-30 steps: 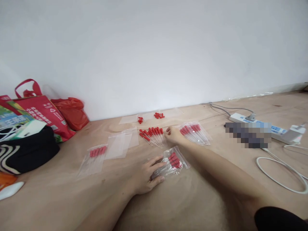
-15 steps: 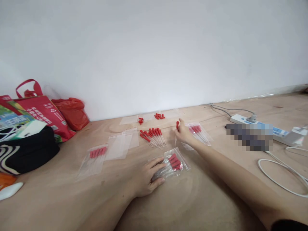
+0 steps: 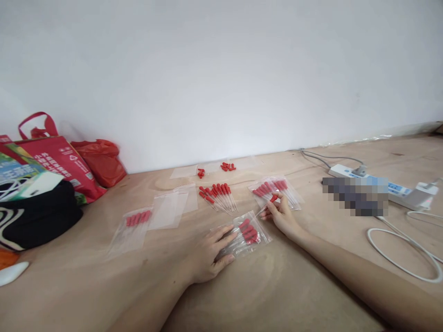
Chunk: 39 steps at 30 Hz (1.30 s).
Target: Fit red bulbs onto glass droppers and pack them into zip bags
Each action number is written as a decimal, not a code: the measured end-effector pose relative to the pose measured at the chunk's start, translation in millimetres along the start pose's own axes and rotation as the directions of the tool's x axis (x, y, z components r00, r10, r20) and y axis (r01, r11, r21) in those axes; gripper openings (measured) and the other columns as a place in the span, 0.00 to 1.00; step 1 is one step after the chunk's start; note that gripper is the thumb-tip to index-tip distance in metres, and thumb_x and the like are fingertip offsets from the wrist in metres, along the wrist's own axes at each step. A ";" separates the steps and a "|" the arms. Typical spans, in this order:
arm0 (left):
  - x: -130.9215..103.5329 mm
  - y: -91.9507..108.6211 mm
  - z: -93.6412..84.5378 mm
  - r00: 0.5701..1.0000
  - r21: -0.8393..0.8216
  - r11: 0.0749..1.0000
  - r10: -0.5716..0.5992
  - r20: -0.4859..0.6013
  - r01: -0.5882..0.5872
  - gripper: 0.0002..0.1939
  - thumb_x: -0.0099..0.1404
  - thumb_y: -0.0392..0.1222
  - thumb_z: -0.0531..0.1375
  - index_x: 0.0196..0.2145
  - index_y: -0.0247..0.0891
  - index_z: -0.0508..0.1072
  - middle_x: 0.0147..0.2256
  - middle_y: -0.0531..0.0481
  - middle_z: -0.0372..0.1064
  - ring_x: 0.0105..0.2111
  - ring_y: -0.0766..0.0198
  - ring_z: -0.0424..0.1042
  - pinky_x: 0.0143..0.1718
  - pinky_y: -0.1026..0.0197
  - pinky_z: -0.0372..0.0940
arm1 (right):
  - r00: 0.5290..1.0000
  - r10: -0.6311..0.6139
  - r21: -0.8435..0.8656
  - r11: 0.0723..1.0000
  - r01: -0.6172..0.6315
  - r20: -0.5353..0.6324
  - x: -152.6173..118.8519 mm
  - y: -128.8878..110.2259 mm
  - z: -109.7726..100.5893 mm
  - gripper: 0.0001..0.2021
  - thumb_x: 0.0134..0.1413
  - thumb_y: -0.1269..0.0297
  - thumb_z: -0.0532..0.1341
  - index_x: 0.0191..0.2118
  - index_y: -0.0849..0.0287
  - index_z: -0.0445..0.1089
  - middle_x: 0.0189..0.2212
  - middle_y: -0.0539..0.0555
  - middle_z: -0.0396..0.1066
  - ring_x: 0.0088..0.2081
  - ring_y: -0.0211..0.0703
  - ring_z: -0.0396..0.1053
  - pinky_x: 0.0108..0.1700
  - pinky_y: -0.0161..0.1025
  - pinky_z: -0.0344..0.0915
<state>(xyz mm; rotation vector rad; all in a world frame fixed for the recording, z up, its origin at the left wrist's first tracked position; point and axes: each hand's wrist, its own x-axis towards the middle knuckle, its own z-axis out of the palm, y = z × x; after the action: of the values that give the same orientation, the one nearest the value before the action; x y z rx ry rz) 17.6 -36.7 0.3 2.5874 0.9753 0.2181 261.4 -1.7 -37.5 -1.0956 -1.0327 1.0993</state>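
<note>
My left hand (image 3: pixel 212 253) rests with spread fingers on a clear zip bag (image 3: pixel 238 251) that has several red-topped droppers (image 3: pixel 249 233) in it. In my right hand (image 3: pixel 279 214) a single dropper (image 3: pixel 274 198) is pinched, its thin clear tube pointing down left towards that bag's opening edge. Behind this hand lie filled bags (image 3: pixel 282 185) of red-topped droppers. A fan of loose droppers (image 3: pixel 218 191) lies on the table at the centre. Left of it are flat clear bags (image 3: pixel 169 210) and another filled bag (image 3: pixel 133 228).
Small red rubber caps (image 3: pixel 228 167) lie near the wall, more (image 3: pixel 201 173) beside them. At the left stand a red shopping bag (image 3: pixel 62 161), a red plastic bag (image 3: pixel 100 161) and a black cap (image 3: pixel 44 216). A power strip (image 3: pixel 398 189) and white cable (image 3: pixel 368 244) lie right.
My right hand has moved nearer and slightly right with the dropper, which now slants. Filled bags behind it are more exposed. My left hand has stayed on its bag.
</note>
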 end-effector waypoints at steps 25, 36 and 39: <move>-0.2 -0.2 1.6 1.000 -0.038 0.999 -0.029 -0.008 0.029 0.28 0.61 0.45 0.52 0.58 0.46 0.49 0.59 0.49 0.46 0.57 0.55 0.49 0.55 0.49 0.50 | 0.894 0.235 -0.305 0.945 -0.119 0.381 -4.5 -7.5 8.8 0.17 0.36 0.50 0.63 0.23 0.61 0.64 0.13 0.44 0.60 0.14 0.27 0.51 0.16 0.29 0.47; 1.1 3.3 -3.0 0.999 0.022 1.000 -0.019 0.031 0.018 0.26 0.62 0.43 0.51 0.57 0.47 0.52 0.59 0.48 0.45 0.57 0.54 0.49 0.55 0.48 0.50 | 0.907 0.262 -0.269 0.947 -0.176 0.329 -5.0 -6.5 9.9 0.16 0.33 0.55 0.64 0.26 0.60 0.64 0.15 0.45 0.63 0.15 0.29 0.56 0.16 0.29 0.52; 0.8 3.1 -2.0 0.999 0.034 0.999 -0.028 0.034 0.027 0.26 0.62 0.44 0.51 0.57 0.46 0.51 0.59 0.47 0.45 0.57 0.54 0.48 0.55 0.47 0.49 | 0.937 0.174 -0.245 0.964 -0.100 0.302 -4.6 -1.5 12.0 0.15 0.33 0.55 0.65 0.25 0.61 0.63 0.19 0.47 0.65 0.20 0.31 0.61 0.22 0.31 0.58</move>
<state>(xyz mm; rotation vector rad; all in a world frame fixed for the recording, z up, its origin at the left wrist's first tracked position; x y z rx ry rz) 19.5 -37.7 3.3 2.5974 1.0096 0.1515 249.2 -4.7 -34.5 -1.2089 -1.3830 1.3281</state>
